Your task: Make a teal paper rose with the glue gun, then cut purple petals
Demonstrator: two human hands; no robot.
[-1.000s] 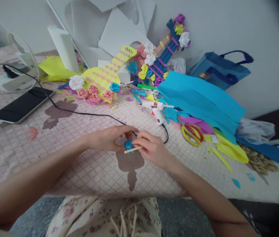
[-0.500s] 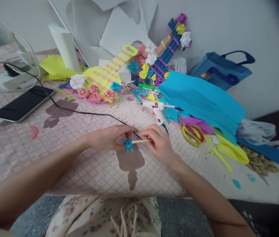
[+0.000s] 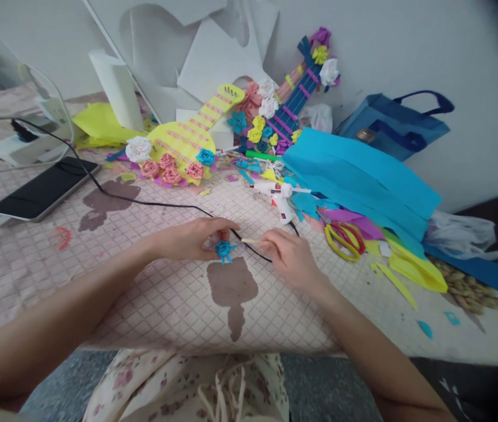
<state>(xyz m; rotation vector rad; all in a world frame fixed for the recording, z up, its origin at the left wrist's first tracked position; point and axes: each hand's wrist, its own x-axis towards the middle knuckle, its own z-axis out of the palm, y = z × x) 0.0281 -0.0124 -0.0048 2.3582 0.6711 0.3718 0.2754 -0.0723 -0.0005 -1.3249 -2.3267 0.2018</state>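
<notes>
A small blue paper flower (image 3: 223, 251) with loose strips hanging from it is pinched between the thumb and fingers of my left hand (image 3: 191, 237). Facing it across a short gap, my right hand (image 3: 290, 255) grips a thin wooden stick (image 3: 254, 241), whose tip points at the flower without touching it. A black cord (image 3: 255, 252) runs on the table behind and between both hands. Beyond my right hand lies a white glue gun (image 3: 281, 196) on its side.
Behind my hands stand a yellow paper guitar (image 3: 182, 140) and a blue paper guitar (image 3: 290, 105), both with paper flowers. To the right are blue paper sheets (image 3: 358, 170), yellow-handled scissors (image 3: 341, 241) and peanuts (image 3: 468, 287). A phone (image 3: 44, 187) lies left.
The stick has come away from the blue flower, as my right hand moved slightly right and my left hand slightly left. The flower stays in my left fingers.
</notes>
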